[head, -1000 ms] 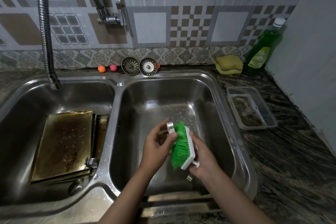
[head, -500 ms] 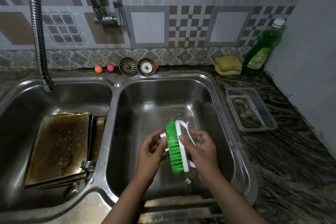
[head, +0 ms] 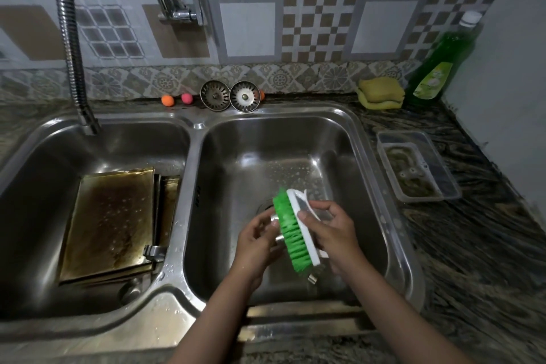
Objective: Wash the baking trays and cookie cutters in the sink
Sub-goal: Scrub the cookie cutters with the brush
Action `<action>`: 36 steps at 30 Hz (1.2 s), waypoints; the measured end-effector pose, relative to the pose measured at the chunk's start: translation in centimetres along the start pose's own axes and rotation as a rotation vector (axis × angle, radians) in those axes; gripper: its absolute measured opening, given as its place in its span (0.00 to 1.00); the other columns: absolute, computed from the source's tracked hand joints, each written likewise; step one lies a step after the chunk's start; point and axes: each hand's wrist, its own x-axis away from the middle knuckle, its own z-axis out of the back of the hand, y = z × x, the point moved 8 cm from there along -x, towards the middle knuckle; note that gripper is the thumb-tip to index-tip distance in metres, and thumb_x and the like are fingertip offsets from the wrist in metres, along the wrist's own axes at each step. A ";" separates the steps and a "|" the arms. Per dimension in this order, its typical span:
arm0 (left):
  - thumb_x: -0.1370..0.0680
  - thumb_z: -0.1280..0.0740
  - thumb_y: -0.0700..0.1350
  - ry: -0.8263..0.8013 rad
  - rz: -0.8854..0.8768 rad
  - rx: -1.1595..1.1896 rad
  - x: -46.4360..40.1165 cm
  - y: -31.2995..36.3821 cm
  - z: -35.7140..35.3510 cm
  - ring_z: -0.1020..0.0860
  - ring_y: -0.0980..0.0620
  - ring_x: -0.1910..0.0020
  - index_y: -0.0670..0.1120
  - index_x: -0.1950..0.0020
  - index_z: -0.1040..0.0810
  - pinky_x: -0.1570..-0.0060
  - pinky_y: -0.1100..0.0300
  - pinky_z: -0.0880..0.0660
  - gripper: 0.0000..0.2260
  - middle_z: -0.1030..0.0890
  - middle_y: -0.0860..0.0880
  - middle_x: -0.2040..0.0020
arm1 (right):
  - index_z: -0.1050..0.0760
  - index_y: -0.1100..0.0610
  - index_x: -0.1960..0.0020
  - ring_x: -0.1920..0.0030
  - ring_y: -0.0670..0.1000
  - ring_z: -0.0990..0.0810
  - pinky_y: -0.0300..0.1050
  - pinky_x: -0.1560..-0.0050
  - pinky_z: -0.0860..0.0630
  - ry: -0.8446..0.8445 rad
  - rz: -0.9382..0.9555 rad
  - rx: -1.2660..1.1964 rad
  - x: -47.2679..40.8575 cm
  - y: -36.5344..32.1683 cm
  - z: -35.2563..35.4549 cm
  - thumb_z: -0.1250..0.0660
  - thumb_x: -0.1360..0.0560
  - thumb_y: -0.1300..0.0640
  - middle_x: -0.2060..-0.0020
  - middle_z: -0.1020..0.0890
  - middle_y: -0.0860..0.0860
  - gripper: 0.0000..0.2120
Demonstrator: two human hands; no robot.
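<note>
Hands meet over the right sink basin (head: 295, 139): we see the left hand (head: 258, 241) curling its fingers around a small metal cookie cutter (head: 276, 227). The right hand (head: 332, 230) pinches the white back of a green brush (head: 291, 233), bristles against the cutter beside the left fingertips. Baking trays (head: 112, 221) lie stacked in the left basin, well apart from both hands.

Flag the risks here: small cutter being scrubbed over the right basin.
1. The left hand pinches a small wet metal cookie cutter directly above the open drain; a slip could drop it in, since both strainers sit on the ledge.
2. The brush bristles press against the fingers, so the grip may loosen.
</note>
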 end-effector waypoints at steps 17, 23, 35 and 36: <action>0.24 0.34 0.35 0.079 -0.246 -0.288 5.1 12.3 14.2 0.21 0.50 0.54 0.49 0.41 0.22 0.62 0.62 0.21 0.15 0.20 0.46 0.52 | 0.22 0.47 0.56 0.53 0.54 0.17 0.53 0.50 0.20 0.150 0.171 0.424 -2.3 -0.7 3.5 0.19 0.39 0.50 0.54 0.16 0.53 0.16; 0.29 0.28 0.32 0.123 -0.030 -0.887 3.9 10.1 21.9 0.21 0.47 0.48 0.52 0.39 0.24 0.59 0.67 0.23 0.23 0.20 0.47 0.47 | 0.22 0.48 0.55 0.52 0.55 0.19 0.54 0.49 0.21 0.139 0.169 0.472 -1.3 0.4 3.9 0.20 0.38 0.52 0.53 0.18 0.52 0.15; 0.24 0.31 0.40 0.262 -0.348 -0.734 4.5 13.3 15.6 0.21 0.54 0.49 0.52 0.39 0.23 0.53 0.63 0.24 0.16 0.19 0.48 0.48 | 0.23 0.45 0.54 0.56 0.52 0.17 0.52 0.54 0.19 0.169 0.143 0.411 -1.7 0.3 6.1 0.20 0.39 0.47 0.56 0.16 0.51 0.17; 0.25 0.32 0.39 0.193 -0.370 -0.723 4.6 13.2 12.8 0.20 0.54 0.50 0.50 0.38 0.23 0.52 0.63 0.22 0.16 0.19 0.48 0.49 | 0.23 0.45 0.54 0.57 0.51 0.17 0.51 0.55 0.19 0.188 0.145 0.392 -1.7 -0.1 6.5 0.20 0.38 0.48 0.56 0.16 0.51 0.16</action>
